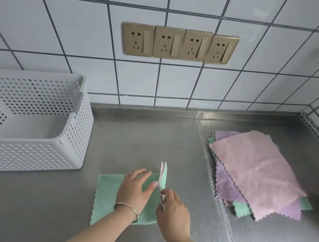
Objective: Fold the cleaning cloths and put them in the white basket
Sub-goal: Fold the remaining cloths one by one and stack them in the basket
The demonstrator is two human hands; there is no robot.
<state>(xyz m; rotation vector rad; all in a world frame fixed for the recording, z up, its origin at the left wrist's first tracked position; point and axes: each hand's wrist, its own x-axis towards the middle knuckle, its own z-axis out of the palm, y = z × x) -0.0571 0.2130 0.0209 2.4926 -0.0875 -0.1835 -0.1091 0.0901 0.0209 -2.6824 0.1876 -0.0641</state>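
Right hand (173, 211) grip pinches the green cloth's (108, 192) raised edge, left hand (135, 189) beside it flat on the cloth on the bench (133, 134); risk: slipping skews the fold.

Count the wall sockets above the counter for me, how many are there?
4, side by side in one row on the tiled wall: first socket at the left, second socket, third socket, fourth socket at the right. None looks hidden.
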